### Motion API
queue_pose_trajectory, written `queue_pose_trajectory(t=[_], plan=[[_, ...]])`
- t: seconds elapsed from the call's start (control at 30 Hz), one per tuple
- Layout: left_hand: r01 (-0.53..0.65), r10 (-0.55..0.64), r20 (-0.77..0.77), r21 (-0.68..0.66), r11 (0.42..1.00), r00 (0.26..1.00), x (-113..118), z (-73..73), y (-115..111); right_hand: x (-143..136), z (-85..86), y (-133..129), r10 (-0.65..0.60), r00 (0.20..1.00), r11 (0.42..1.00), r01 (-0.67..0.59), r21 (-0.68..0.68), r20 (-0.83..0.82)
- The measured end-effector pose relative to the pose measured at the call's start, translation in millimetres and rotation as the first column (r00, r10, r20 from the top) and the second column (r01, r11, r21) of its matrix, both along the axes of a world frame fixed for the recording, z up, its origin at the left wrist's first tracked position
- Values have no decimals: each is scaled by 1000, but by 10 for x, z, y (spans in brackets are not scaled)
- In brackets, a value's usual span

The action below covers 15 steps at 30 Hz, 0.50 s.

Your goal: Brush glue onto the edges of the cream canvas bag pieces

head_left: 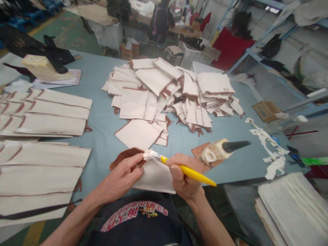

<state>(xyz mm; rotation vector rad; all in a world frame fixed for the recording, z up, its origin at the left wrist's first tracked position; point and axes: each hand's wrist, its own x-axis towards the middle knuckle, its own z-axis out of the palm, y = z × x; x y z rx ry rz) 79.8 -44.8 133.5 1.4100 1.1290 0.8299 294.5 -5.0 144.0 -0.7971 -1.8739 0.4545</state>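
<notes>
My right hand [185,176] is closed round a yellow-handled brush [196,175], its pale, whitish bristles pointing left. The bristles touch the brown edge of a white fabric piece [156,176] near the table's front edge. My left hand [124,176] pinches that piece by its brown part [128,156], just left of the bristles. To the right of my right hand, a cream glue-smeared bottle [214,152] with a dark nozzle lies on a brown scrap.
A heap of white brown-edged pieces [152,77] covers the middle back. Stacked pieces [51,116] lie left, beneath another cream container [42,66]. At right are a small cardboard box [266,111], white scraps [276,164] and a fabric stack [294,208]. A person [160,22] is behind.
</notes>
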Motion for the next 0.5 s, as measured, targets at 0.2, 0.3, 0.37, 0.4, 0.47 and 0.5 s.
queue_pose_trajectory(t=[0.2,0.3,0.37,0.4,0.47,0.5], plan=[[-47,53,-122,52,998,991,-2,-12,-35,38,35,-22,-148,973,988,136,-79,-179],[-32,79,-182,247,969,980,26,-23,-82,36,79,-64,-237,911,961,171,-216,-338],[-16,123,-195,473,881,973,52,-47,-114,20,131,-100,-269,882,938,150,-312,-386],[-5,147,-198,578,816,969,62,-65,-128,13,158,-125,-275,878,928,135,-347,-392],[21,190,-209,725,689,959,76,-106,-151,7,205,-195,-273,883,915,116,-386,-382],[37,212,-223,767,641,952,78,-127,-160,7,221,-239,-268,890,912,111,-394,-369]])
